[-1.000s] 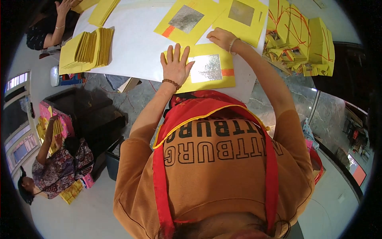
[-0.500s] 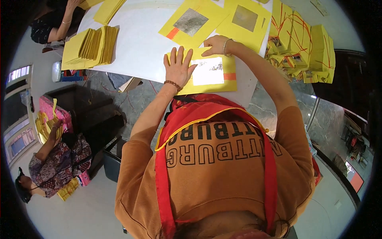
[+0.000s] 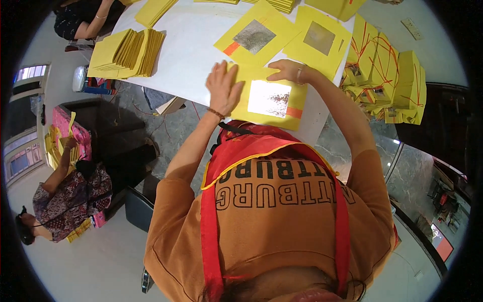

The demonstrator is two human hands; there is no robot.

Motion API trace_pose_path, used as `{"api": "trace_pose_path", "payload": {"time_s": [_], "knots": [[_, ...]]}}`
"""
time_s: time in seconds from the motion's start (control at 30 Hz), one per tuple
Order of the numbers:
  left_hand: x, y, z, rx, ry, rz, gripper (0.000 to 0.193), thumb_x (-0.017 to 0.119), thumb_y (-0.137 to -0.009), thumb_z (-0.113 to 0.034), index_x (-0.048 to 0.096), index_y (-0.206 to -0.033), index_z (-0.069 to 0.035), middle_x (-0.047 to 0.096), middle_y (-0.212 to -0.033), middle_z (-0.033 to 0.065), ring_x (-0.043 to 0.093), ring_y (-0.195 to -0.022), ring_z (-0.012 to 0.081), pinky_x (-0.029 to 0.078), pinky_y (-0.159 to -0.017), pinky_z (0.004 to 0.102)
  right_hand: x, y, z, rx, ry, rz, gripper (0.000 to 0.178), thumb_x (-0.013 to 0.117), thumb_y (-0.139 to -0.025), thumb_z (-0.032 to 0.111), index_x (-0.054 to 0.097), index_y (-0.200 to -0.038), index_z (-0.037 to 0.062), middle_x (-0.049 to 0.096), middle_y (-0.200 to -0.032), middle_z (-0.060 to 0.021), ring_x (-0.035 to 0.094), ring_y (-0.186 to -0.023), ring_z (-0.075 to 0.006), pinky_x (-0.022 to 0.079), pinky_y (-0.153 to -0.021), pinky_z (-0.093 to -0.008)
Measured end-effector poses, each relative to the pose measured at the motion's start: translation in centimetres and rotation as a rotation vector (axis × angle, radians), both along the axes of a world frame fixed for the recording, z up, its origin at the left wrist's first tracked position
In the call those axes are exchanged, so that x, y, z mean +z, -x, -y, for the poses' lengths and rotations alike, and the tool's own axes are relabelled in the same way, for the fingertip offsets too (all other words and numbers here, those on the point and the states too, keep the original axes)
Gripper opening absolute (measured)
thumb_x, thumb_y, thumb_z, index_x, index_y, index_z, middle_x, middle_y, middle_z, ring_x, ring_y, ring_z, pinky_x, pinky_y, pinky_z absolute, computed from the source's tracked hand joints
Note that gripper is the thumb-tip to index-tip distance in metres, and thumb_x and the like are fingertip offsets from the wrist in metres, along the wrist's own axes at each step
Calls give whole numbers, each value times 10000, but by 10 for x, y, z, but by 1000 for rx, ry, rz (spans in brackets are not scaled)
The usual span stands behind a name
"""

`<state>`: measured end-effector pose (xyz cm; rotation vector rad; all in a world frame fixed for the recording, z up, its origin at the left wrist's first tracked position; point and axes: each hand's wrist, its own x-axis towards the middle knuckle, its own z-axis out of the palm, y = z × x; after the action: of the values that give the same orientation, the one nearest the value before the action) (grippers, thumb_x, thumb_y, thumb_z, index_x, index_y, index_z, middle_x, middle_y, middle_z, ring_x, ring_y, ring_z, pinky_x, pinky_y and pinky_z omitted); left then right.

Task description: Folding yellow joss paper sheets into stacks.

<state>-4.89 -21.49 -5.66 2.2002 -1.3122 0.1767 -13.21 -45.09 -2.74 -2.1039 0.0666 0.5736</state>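
Observation:
A yellow paper sheet [image 3: 245,108] with a shiny silver foil square [image 3: 269,98] and an orange strip lies at the table's near edge, slightly turned. My left hand [image 3: 223,90] rests along its left side, fingers stretched out and thumb apart over the sheet. At the sheet's far edge, my right hand [image 3: 288,71] has its fingers bent and closed on the paper; the fingertips are partly hidden. Just beyond lie two similar foil-bearing stacks, a tilted yellow stack [image 3: 229,38] and another yellow stack [image 3: 299,46] to its right.
The white table [image 3: 183,55] holds a fanned yellow paper pile [image 3: 146,53] at the left and more stacks at the far side. Tied yellow bundles [image 3: 385,80] with red string stand at the right. Two people are at the left, one [image 3: 75,201] beside a pink container.
My left hand has slid from lying spread on the sheet toward its left edge, fingers now closer together. The sheet has turned slightly clockwise. My right hand stays at its far edge.

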Motion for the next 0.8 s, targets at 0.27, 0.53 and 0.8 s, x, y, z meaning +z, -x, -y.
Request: {"api": "trace_pose_path", "payload": {"time_s": [0.27,0.53,0.8], "knots": [[38,36,-19,-267,-92,156,505,572,-720,-223,422,-1196,-151,358,-1262,116,307,-1163,299,202,-935,438,-23,54,1,-911,-909,88,334,576,-794,212,504,-1059,22,584,-936,-77,579,-769,-156,476,-647,-286],[16,44,-14,-221,281,184,473,574,-684,-142,448,-1139,-146,413,-1230,108,396,-1079,287,271,-849,411,-31,100,-68,-1323,-1013,54,278,590,-788,164,503,-1005,13,577,-901,-73,572,-744,-171,483,-630,-301],[20,51,-13,-417,-13,152,403,551,-680,-133,512,-1081,-160,500,-1098,58,468,-960,216,331,-778,353,-40,129,-92,-1420,-884,66,248,577,-794,140,509,-986,-1,574,-887,-79,558,-732,-156,467,-619,-287]]}}
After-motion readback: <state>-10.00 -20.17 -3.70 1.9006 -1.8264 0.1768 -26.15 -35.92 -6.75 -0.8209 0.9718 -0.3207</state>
